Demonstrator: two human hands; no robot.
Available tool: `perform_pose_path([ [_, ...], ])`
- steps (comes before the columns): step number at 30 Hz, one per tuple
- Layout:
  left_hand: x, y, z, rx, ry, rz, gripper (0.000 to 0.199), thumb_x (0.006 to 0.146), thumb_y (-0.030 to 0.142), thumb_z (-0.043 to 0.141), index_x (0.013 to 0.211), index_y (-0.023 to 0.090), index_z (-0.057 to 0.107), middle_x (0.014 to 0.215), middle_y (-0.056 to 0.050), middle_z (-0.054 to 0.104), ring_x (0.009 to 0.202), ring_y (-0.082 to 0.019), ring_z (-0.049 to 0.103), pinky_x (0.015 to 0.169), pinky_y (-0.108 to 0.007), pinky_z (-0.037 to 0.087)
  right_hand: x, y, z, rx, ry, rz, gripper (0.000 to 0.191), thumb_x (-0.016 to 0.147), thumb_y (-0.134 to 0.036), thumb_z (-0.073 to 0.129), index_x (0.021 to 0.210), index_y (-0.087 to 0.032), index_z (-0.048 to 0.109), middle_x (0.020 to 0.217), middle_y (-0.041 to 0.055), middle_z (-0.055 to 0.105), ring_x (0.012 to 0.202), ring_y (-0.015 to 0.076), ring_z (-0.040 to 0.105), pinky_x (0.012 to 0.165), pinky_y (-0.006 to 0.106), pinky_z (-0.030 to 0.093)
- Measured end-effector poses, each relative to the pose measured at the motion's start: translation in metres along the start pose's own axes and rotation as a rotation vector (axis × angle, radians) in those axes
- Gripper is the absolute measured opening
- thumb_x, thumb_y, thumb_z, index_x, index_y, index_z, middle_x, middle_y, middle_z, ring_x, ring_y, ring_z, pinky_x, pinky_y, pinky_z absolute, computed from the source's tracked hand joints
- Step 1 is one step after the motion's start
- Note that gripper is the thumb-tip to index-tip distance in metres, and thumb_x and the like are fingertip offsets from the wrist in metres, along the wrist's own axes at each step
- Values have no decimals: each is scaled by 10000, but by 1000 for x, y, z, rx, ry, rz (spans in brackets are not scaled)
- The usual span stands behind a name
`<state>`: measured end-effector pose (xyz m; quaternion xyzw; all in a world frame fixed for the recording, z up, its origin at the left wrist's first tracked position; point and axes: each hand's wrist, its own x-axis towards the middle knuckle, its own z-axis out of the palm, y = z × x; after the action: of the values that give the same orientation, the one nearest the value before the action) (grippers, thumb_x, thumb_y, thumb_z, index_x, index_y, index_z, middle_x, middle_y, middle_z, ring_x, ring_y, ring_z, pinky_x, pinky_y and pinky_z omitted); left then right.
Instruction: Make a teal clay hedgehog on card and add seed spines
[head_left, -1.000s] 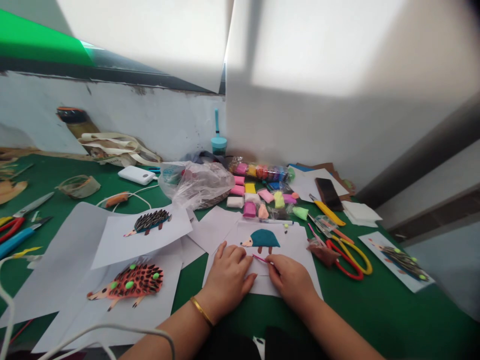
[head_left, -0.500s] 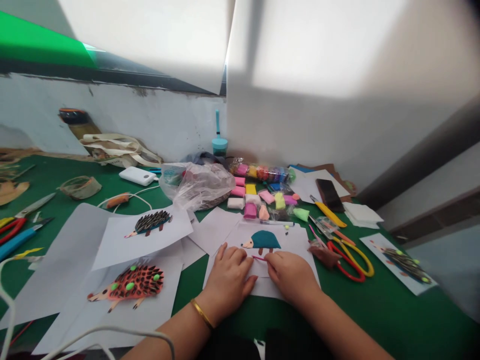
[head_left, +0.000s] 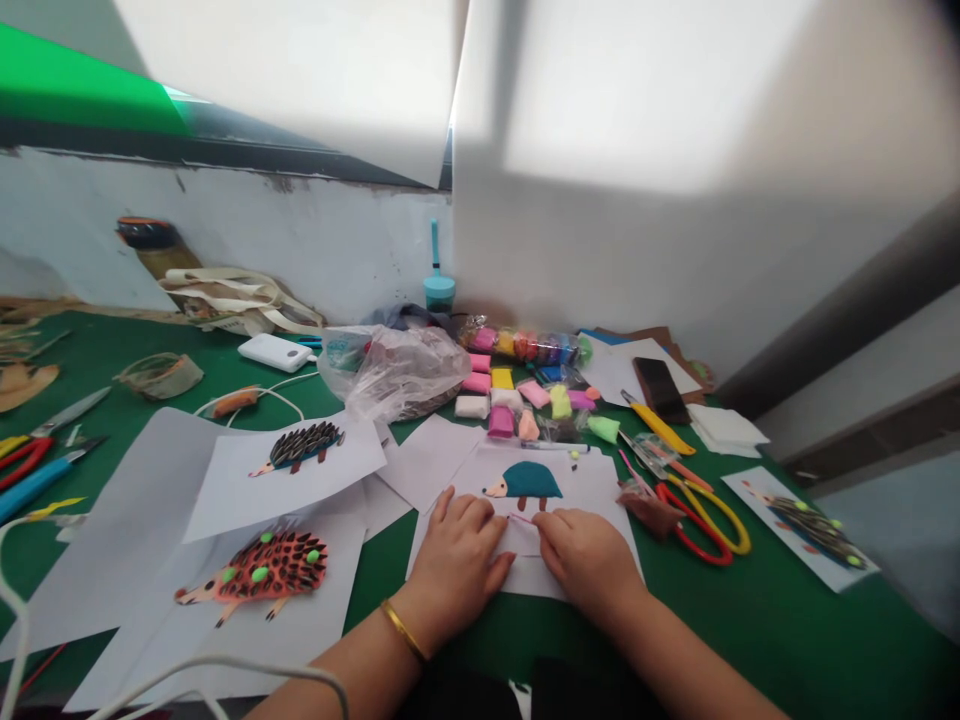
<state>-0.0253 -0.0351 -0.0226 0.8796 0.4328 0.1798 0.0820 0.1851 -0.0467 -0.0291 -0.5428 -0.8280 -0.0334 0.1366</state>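
Green table (head_left: pixel 750 620): one, beneath and around both hands.
White sheet (head_left: pixel 600 500): one, under the hands and reaching past the fingertips; other papers lie left of the left hand.
Hands: two. The left hand (head_left: pixel 456 560) is palm down, fairly open, fingers a little apart; whether anything is under it, I cannot tell. The right hand (head_left: pixel 589 558) is mostly curled, its fingertips closed on one end of the thin pink piece.
Plastic bag (head_left: pixel 401 365): one, beyond the left hand.
Hedgehog figures: four. Red one (head_left: pixel 274 570) and black-spined one (head_left: pixel 306 445), left of the left hand; teal one (head_left: pixel 531 480), just beyond the fingertips; one on a card (head_left: pixel 757 480), right of the right hand.
Scissors (head_left: pixel 697 520): one pair with red and yellow handles, right of the right hand.
Phone (head_left: pixel 660 390): one, beyond and right of the right hand.
Thin pink piece (head_left: pixel 522 518): one, between the hands.
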Motion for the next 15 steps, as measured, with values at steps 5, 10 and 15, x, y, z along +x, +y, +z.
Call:
perform_pose_path([
  [5, 0, 0, -1, -2, 8, 5, 239, 867, 334, 617, 1091, 250, 606, 1083, -43, 604, 1118, -260, 508, 1143, -546, 242, -5, 14, 1, 201, 109, 86, 243, 946, -212, 431, 997, -198, 669, 921, 60, 724, 831, 196, 657, 751, 298, 436],
  [10, 0, 0, 0, 9, 19, 4, 264, 860, 334, 627, 1105, 240, 605, 1071, -45, 613, 1107, -259, 520, 1141, -544, 252, -10, 15, 1, 311, 72, 134, 227, 921, -228, 450, 971, -211, 671, 912, 36, 730, 840, 190, 675, 756, 291, 477],
  [15, 0, 1, 2, 22, 30, -7, 362, 872, 351, 615, 1210, 228, 580, 1129, -63, 618, 1135, -263, 522, 1141, -537, 263, -13, 11, 4, 324, 51, 156, 250, 927, -241, 426, 988, -208, 667, 916, 38, 727, 842, 199, 679, 748, 302, 492],
])
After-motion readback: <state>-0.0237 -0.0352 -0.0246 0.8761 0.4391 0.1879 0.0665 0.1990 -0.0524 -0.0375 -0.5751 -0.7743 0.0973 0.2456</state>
